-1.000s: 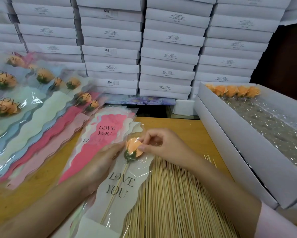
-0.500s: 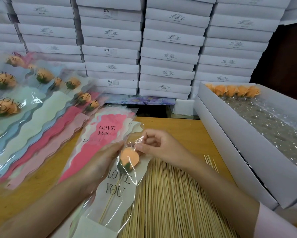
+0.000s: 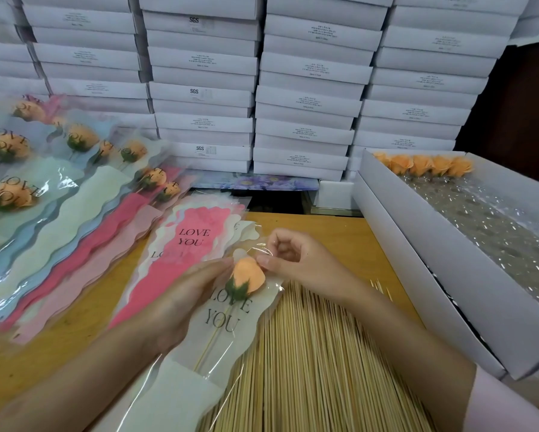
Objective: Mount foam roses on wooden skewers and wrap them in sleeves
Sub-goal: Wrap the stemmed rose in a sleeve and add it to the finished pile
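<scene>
An orange foam rose (image 3: 249, 275) with a green base sits on a thin wooden skewer (image 3: 210, 341) inside a clear and cream "LOVE YOU" sleeve (image 3: 227, 319). My left hand (image 3: 184, 304) holds the sleeve from the left, its fingers beside the rose. My right hand (image 3: 296, 260) pinches the clear top edge of the sleeve just right of the bloom. Under the sleeve and my right forearm lies a wide pile of bare skewers (image 3: 308, 363).
A stack of unused sleeves (image 3: 196, 235), pink on top, lies on the wooden table (image 3: 59, 344). Finished wrapped roses (image 3: 43, 188) fan out at left. A white box (image 3: 418, 266) with orange roses (image 3: 424, 165) stands at right. Stacked white boxes (image 3: 308, 98) fill the back.
The rose on its skewer slid down inside the sleeve and then came back up a little. My right hand stayed at the sleeve's top edge.
</scene>
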Demonstrator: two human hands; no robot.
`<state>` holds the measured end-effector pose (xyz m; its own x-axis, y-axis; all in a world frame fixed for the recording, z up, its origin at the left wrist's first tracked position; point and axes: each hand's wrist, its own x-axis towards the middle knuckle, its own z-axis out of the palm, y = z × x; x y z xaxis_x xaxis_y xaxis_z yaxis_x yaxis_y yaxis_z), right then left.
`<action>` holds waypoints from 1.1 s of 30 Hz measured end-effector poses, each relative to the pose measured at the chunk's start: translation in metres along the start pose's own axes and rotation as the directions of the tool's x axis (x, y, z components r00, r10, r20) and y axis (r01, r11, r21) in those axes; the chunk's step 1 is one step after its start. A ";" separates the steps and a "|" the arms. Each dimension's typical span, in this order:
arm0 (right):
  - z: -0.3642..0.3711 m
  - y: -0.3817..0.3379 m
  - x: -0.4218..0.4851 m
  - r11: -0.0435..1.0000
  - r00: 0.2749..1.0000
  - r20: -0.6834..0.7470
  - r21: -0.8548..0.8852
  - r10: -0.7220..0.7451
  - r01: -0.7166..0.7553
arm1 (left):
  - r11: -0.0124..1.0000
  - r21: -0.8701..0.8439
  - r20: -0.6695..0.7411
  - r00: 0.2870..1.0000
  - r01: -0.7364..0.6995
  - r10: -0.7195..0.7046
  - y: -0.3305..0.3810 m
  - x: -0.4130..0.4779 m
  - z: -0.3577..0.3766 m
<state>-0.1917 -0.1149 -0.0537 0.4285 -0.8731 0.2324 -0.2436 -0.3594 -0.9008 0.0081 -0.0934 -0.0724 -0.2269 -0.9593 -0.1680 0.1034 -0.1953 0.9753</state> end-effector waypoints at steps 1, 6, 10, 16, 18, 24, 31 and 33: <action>-0.001 0.000 0.000 1.000 1.000 -0.009 -0.002 -0.003 0.003 | 1.000 -0.001 -0.003 1.000 0.004 -0.004 0.000 0.001 -0.001; -0.005 0.003 -0.001 1.000 0.997 -0.072 -0.009 -0.007 0.007 | 1.000 0.000 0.154 0.988 -0.013 0.013 0.004 -0.005 -0.001; -0.005 0.003 -0.001 1.000 0.998 -0.067 0.013 0.001 0.000 | 0.999 0.016 0.177 0.984 -0.037 0.033 0.005 -0.007 0.000; -0.004 0.007 0.000 0.999 0.999 -0.036 0.029 0.033 -0.032 | 1.000 0.001 0.179 0.984 -0.023 0.022 0.004 -0.007 0.000; -0.003 0.006 0.001 0.998 0.999 -0.019 0.060 0.034 -0.033 | 1.000 0.002 0.175 0.984 -0.025 0.024 0.004 -0.006 -0.001; 0.000 0.006 0.002 0.994 0.995 -0.015 0.046 0.096 -0.095 | 0.999 -0.021 0.179 0.983 -0.030 0.033 0.001 -0.003 -0.002; -0.002 0.003 -0.001 0.990 0.991 0.054 0.065 0.125 -0.129 | 1.000 0.012 0.205 0.979 0.004 -0.006 0.001 -0.002 -0.004; -0.002 0.002 -0.002 0.988 0.987 0.084 0.061 0.136 -0.141 | 1.000 -0.007 0.222 0.975 0.001 0.000 0.001 -0.003 -0.003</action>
<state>-0.1952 -0.1147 -0.0551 0.4631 -0.8830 0.0761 -0.2485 -0.2118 -0.9452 0.0115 -0.0918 -0.0711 -0.4359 -0.8903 -0.1319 0.1095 -0.1979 0.9741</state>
